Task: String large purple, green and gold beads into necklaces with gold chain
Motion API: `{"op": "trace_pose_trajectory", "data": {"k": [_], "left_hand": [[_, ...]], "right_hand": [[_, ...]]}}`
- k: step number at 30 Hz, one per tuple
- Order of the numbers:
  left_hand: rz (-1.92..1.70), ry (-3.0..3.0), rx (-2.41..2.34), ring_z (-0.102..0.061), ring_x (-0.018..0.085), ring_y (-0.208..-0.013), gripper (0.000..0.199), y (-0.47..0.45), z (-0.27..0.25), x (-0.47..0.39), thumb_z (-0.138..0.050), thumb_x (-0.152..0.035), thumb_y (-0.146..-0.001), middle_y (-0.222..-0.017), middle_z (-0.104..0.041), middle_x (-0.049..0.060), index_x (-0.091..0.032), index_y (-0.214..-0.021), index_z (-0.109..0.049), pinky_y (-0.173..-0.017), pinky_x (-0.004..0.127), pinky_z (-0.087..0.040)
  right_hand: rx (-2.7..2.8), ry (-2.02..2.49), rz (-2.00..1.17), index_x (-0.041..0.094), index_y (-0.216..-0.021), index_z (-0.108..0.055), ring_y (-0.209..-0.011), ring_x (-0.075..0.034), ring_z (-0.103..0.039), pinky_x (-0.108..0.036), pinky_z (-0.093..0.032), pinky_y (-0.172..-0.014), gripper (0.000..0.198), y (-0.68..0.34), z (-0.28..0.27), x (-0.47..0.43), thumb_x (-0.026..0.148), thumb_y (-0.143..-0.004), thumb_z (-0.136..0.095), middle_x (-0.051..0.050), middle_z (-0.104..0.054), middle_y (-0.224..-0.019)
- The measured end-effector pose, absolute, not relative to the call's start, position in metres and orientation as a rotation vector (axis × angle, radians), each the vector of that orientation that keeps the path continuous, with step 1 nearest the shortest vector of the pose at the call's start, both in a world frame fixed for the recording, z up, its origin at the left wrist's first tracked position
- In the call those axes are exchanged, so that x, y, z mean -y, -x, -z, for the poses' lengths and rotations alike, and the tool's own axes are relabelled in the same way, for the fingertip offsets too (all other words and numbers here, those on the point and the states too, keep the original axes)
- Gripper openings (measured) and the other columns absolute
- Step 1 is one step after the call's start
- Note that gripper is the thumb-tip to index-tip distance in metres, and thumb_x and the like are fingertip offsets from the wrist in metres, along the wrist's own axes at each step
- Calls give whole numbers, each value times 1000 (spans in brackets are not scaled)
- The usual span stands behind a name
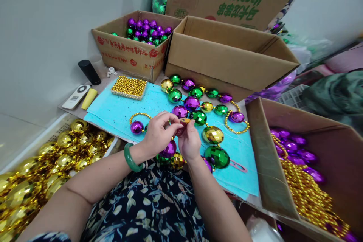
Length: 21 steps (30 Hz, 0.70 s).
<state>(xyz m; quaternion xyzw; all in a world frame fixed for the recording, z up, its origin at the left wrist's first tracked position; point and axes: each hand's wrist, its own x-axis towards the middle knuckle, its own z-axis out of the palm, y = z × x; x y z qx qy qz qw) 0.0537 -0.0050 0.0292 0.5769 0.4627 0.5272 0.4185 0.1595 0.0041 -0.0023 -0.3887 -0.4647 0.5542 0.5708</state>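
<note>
My left hand and my right hand meet over a turquoise cloth. Together they pinch a small red and orange object at the fingertips; I cannot tell what it is. A green bangle sits on my left wrist. A string of large faceted purple, green and gold balls joined by small gold beads lies across the cloth just beyond my fingers. More of these balls, purple and gold, rest under my hands at the near edge.
A tray of small gold beads lies far left on the cloth. A box of purple and green balls and an open cardboard box stand behind. Gold balls fill a bin at left; a box of bead strings at right.
</note>
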Motion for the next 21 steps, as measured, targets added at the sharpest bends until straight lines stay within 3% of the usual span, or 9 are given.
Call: {"op": "trace_pose_trajectory", "data": {"k": [8,13,21], "left_hand": [[-1213,-1366,-1039,-49,8,-54,12,-47,-33,0,-64,-27,-79,-66,-57,-1,-16,-79,-59,-48,20,-40],[-1258,-1198,-937,-42,4,-48,19,-35,-39,-5,-57,-36,-86,-72,-54,-2,-17,-83,-55,-42,18,-33],[-1212,-1030,-760,-43,5,-43,31,-32,-41,-4,-52,-50,-87,-73,-53,-2,-19,-89,-52,-35,18,-29]], "right_hand": [[1127,907,-1328,22,-65,-48,-48,-14,-42,-28,-36,-45,56,-167,1,-6,71,-84,-32,1,-42,-52],[1333,887,-1317,19,-61,-54,-51,-13,-43,-27,-34,-48,50,-182,1,-5,60,-87,-42,-1,-49,-56],[1486,916,-1301,18,-56,-54,-51,-13,-42,-28,-33,-48,43,-180,-3,-6,51,-84,-49,-1,-50,-54]]}}
